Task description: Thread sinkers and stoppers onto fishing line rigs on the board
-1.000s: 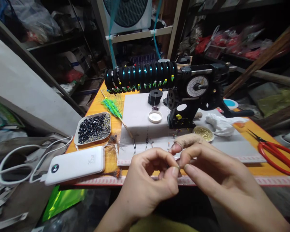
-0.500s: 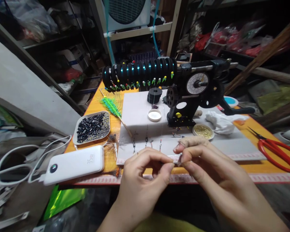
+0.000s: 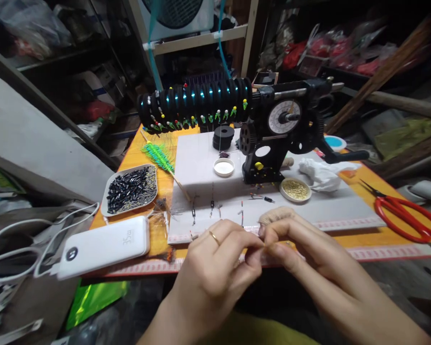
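My left hand [image 3: 215, 261], with a ring on one finger, is closed in a pinch in front of the white board [image 3: 197, 167]. My right hand [image 3: 309, 249] is pinched too, its fingertips meeting those of the left; one of its fingers is wrapped in pale tape. Whatever lies between the fingertips is too small or hidden to make out. Just beyond the hands, small black pieces on thin line lie on the board, one at the left [image 3: 193, 212] and another nearer the dish [image 3: 268, 199]. A round dish of tiny gold-coloured parts [image 3: 295, 190] sits behind my right hand.
A black hand-cranked winding machine [image 3: 269, 134] carries spools with coloured clips. Left are a tray of black and metal parts [image 3: 131, 189], a white power bank [image 3: 104, 245] with cable and a green bristly stick [image 3: 158, 155]. Red-handled scissors [image 3: 404, 215] lie right, near crumpled white tissue [image 3: 325, 175].
The view has shifted slightly, so the table things sit a little further left and up. My left hand has turned, its fingers curling closer in against the right fingertips.
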